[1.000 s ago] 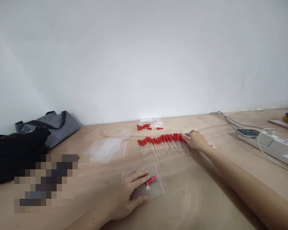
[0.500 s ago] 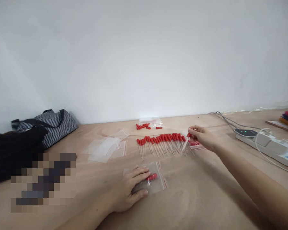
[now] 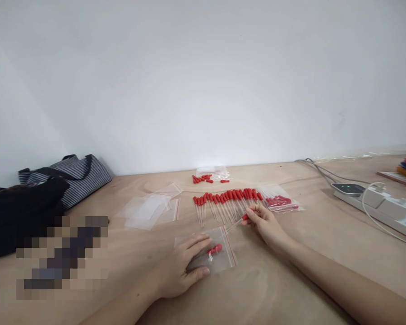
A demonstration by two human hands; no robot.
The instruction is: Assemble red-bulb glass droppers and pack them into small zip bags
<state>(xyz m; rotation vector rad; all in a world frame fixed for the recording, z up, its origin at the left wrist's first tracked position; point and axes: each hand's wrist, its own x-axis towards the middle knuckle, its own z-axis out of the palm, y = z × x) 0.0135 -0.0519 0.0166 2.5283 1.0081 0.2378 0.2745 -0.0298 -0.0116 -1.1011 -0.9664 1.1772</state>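
My left hand (image 3: 179, 268) lies flat, fingers apart, on a clear zip bag (image 3: 227, 257) with a red line along its right-hand edge. Inside that bag shows a red bulb (image 3: 216, 248); the rest of its contents is hidden under the fingers. Between the thumb and fingers of my right hand (image 3: 265, 225) is a glass dropper, gripped by its red bulb (image 3: 245, 217). Its thin tube points left, with the tip close to the bag's edge. Behind it, several red-bulbed droppers (image 3: 223, 197) lie side by side in a row.
Flat clear bags (image 3: 145, 212) overlap at the left. A bag holding red-bulbed droppers (image 3: 280, 201) lies right of the row. Loose red bulbs (image 3: 201, 178) sit near the wall. A power strip (image 3: 389, 212) with cables is at right, a striped bag (image 3: 88, 180) at left.
My right hand has brought the dropper left and nearer, from the row's right end to beside the zip bag. The filled bag behind is uncovered. My left hand has stayed in place.
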